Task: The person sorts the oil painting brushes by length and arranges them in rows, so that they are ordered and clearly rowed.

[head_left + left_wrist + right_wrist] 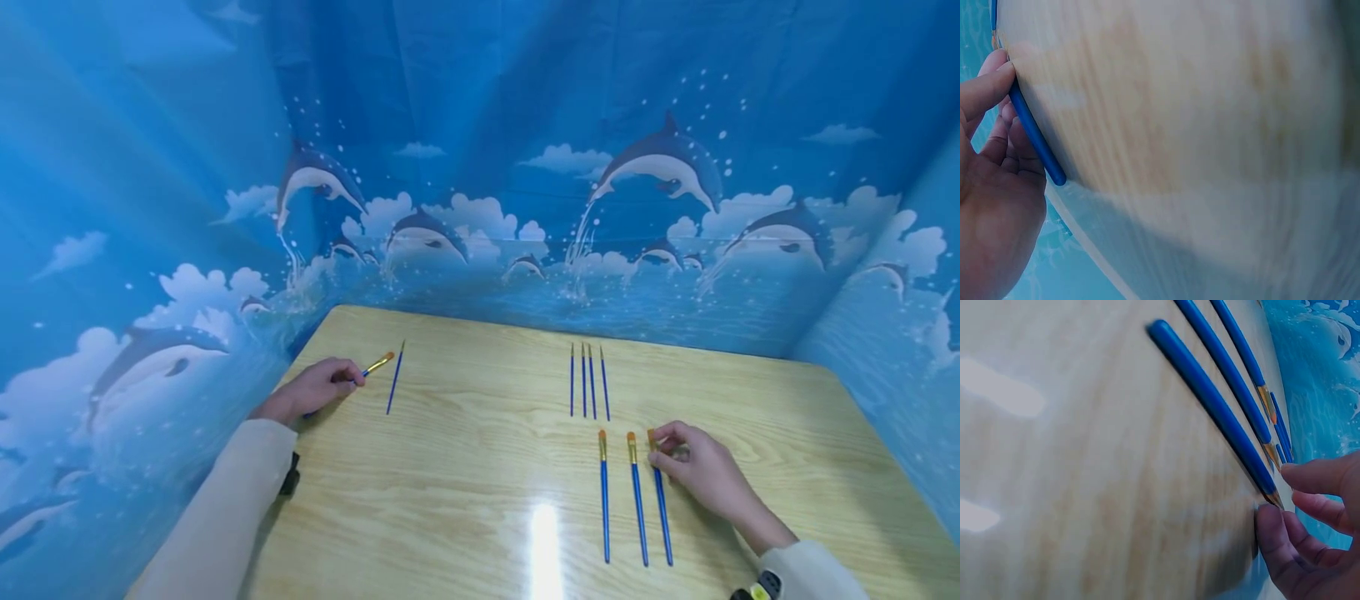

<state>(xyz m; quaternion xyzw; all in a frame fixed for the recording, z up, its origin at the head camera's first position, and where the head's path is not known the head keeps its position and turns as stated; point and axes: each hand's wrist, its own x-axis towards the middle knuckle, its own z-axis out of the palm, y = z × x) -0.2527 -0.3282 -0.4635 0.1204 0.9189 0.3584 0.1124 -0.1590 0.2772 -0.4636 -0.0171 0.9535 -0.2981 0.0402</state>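
Observation:
My left hand [326, 385] pinches a flat paintbrush [380, 363] with orange bristles, a gold ferrule and a blue handle. In the left wrist view, the blue handle [1038, 137] slants down past the palm. Just right of that hand lies a thin blue paintbrush [395, 379]. At the table's right side my right hand [701, 467] pinches the ferrule end of a wide paintbrush [663, 517], whose handle lies along the table. Two similar paintbrushes, a left one [604, 500] and a middle one [638, 504], lie beside it, bristles pointing away from me.
Behind the wide brushes, several thin blue paintbrushes [583, 382] lie in a row. The wooden table [480, 467] has rounded far corners and a bright reflection near the front. A blue dolphin-print curtain [480, 167] hangs around its back and sides.

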